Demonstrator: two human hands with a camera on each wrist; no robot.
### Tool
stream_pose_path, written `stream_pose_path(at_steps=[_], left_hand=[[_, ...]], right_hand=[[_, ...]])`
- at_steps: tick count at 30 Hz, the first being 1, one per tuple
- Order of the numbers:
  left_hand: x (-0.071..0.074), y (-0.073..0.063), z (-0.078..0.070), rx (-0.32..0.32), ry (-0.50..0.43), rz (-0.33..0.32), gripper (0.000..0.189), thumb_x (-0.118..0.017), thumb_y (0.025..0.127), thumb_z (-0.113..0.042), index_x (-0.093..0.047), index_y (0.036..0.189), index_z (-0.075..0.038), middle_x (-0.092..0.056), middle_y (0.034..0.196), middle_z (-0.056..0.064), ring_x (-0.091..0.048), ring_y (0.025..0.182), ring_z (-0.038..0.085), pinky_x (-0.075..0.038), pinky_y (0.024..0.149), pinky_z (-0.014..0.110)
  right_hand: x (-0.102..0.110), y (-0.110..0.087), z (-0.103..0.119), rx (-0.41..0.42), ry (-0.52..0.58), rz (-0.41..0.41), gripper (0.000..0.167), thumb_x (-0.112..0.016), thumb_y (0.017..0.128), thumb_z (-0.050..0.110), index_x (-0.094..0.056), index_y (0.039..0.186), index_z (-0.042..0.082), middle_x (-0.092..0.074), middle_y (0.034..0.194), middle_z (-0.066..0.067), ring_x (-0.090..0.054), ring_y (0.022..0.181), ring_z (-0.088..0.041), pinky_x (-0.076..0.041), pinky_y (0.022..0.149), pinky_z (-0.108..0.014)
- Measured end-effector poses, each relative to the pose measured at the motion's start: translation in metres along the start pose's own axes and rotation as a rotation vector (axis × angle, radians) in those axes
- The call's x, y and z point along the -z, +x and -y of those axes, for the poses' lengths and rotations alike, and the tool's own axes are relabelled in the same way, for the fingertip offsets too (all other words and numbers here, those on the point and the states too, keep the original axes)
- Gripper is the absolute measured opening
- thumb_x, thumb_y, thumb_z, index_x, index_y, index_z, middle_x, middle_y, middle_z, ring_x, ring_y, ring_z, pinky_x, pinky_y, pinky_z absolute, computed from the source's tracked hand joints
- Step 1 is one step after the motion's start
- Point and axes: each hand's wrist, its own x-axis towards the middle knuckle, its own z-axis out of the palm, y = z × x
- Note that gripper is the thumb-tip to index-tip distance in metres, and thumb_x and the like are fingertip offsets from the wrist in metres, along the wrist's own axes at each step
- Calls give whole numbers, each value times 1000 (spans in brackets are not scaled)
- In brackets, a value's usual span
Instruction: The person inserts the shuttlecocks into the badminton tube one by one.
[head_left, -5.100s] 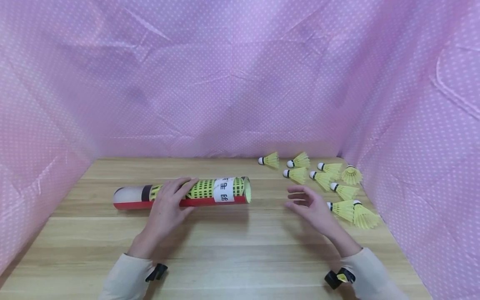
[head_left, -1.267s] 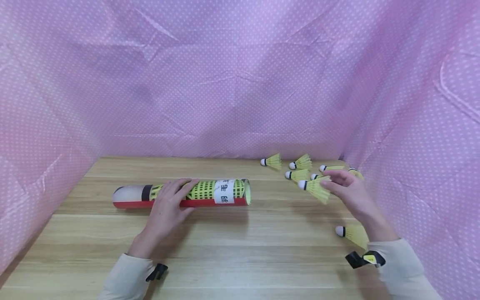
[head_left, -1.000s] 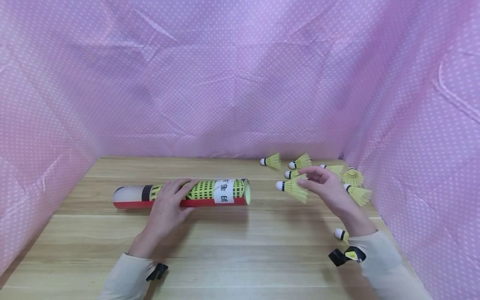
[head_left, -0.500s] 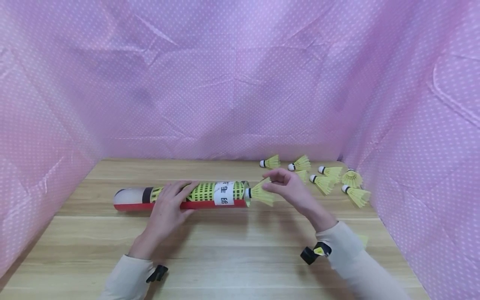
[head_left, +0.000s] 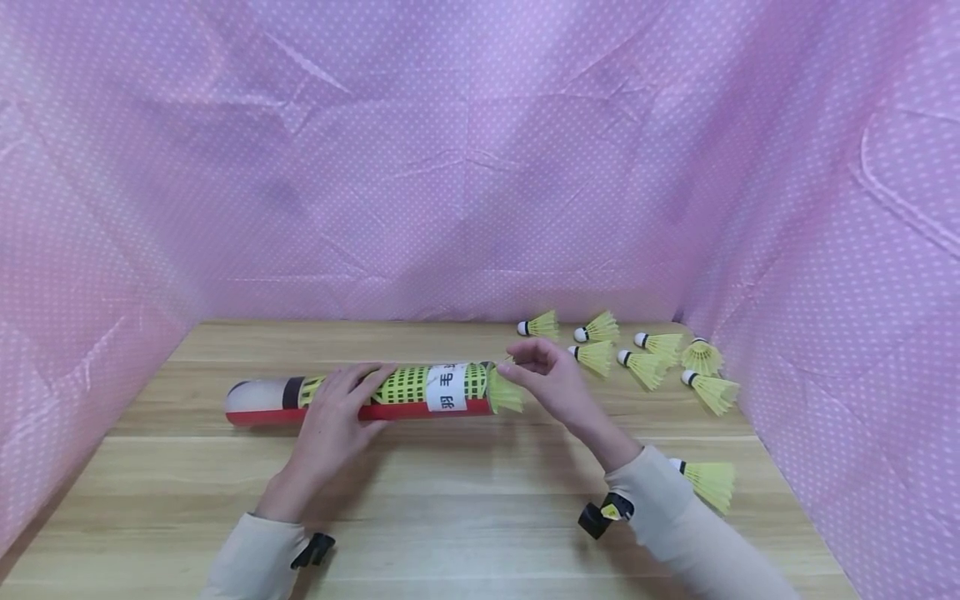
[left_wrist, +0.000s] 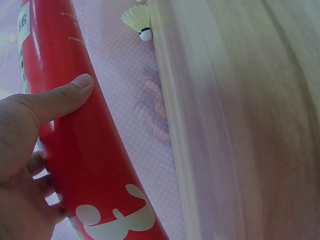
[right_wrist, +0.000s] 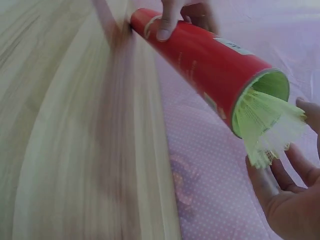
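Observation:
A red and yellow-green shuttlecock tube [head_left: 405, 385] lies sideways above the wooden table, its far-left end white on top. My left hand [head_left: 332, 425] grips it near the middle; in the left wrist view the thumb presses the red side [left_wrist: 90, 140] of the tube. At the tube's right-hand mouth, my right hand [head_left: 555, 385] pinches a yellow shuttlecock [right_wrist: 267, 127] by the rim of its skirt. The cork end is hidden inside the tube, while the wide skirt sticks out of the mouth.
Several yellow shuttlecocks with white corks lie at the back right, among them one [head_left: 711, 392] near the right edge. Another shuttlecock [head_left: 708, 483] lies closer, beside the right sleeve. Pink dotted cloth [head_left: 465, 208] hangs round the table [head_left: 450, 517] at the back and sides.
My right hand, empty in the oldest frame, took a shuttlecock from the right, carried it left and put its cork end into the tube. The left hand kept its grip.

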Motion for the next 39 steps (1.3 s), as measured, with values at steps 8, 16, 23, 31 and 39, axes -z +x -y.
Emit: stream_pose_path(at_steps=[8, 16, 23, 31, 39], left_hand=[[0, 1, 0, 0, 0, 8, 93, -95, 66, -10, -52, 148, -25, -53, 141, 7, -48, 128, 30, -33, 111, 59], [0, 2, -1, 11, -5, -3, 94, -96, 65, -10, -53, 147, -23, -53, 141, 8, -48, 128, 31, -35, 109, 60], [0, 3, -1, 11, -6, -2, 94, -96, 65, -10, -53, 147, -24, -54, 140, 8, -48, 128, 31, -35, 109, 60], [0, 2, 1, 12, -10, -10, 95, -96, 64, -9, -53, 147, -24, -54, 140, 9, -48, 128, 32, -35, 109, 60], [-2, 3, 2, 7, -6, -13, 96, -97, 64, -9, -53, 147, -24, -54, 140, 10, -49, 127, 31, -35, 109, 59]], right_hand=[[1, -4, -4, 33, -59, -38, 31, -78, 90, 24, -69, 113, 5, -69, 108, -9, -65, 98, -24, -57, 80, -32], [10, -14, -9, 26, -45, 60, 35, -73, 95, 23, -67, 125, 7, -66, 115, -12, -66, 102, -27, -59, 83, -34], [17, -20, -8, 27, 8, 139, 42, -75, 92, 16, -64, 131, 5, -65, 122, -13, -64, 110, -29, -55, 91, -33], [16, -21, -6, 16, 79, 179, 50, -78, 88, 8, -60, 134, 3, -61, 126, -17, -64, 112, -32, -56, 90, -35], [13, -22, -6, 22, 59, 213, 61, -80, 86, 9, -55, 141, 7, -58, 130, -20, -64, 111, -33, -58, 88, -36]])
